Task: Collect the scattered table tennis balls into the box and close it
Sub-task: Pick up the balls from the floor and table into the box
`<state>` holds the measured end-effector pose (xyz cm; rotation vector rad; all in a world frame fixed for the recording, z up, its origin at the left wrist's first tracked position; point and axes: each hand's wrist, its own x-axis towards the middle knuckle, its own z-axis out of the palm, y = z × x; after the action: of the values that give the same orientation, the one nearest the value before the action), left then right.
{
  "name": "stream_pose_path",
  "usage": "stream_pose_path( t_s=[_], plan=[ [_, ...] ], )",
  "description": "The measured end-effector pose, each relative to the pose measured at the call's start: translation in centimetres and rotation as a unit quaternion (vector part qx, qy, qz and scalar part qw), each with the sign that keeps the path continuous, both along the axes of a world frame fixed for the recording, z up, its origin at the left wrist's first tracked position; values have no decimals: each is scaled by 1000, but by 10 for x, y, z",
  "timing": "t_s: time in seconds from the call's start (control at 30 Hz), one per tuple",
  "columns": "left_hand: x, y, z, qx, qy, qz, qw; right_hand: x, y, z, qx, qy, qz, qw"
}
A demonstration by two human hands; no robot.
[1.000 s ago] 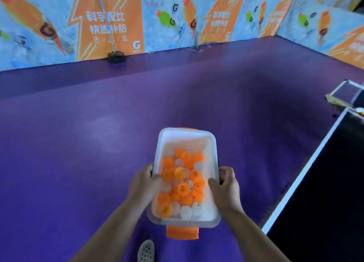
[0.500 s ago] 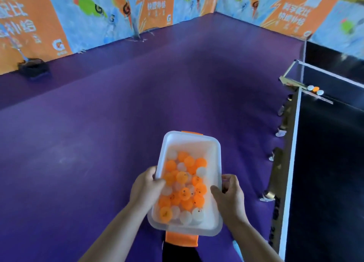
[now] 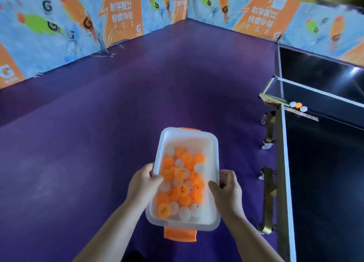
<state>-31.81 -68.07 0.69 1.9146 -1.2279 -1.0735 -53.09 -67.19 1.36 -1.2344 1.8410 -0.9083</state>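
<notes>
mid-collection, by the look of it: carrying the box (image 3: 213,143) out in front above the purple floor (image 3: 88,153). left hand (image 3: 143,185) clamped on the left rim, thumb hooked over the edge; right hand (image 3: 226,190) curled round the right rim, likewise gripping. inside, a heap of balls (image 3: 183,189), orange and white, piled toward the near end, far end bare. no lid in view, only orange latches (image 3: 180,235) at both short ends. off to the right, on the table (image 3: 325,183), three strays (image 3: 298,104), two white and one orange, bunched against the net (image 3: 319,91) at the table's near edge, well apart from the box. likely the next pickup. calls for bringing the box just beside that edge, freeing one hand while the other takes the weight and holds the box level, then pinching each stray clear of the net without nudging it off the side. closing looks some way off, and cannot tell where the lid is. worth minding the tilt meanwhile: open top, light balls, easy to spill.
</notes>
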Motion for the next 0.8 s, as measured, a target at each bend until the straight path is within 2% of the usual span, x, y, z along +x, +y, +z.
stream_pose_path(
  t_s=[0.23, 0.57, 0.8],
  plan=[
    [-24, -147, -11, 4, 17, -89, 996, -20, -106, -8, 1, 11, -91, 996],
    [-72, -369, 11, -2, 20, -248, 969, -46, -266, 5, 0, 27, -232, 972],
    [-166, -448, -2, 38, 32, -351, 935, -107, -309, -3, 34, 34, -343, 938]
  ],
)
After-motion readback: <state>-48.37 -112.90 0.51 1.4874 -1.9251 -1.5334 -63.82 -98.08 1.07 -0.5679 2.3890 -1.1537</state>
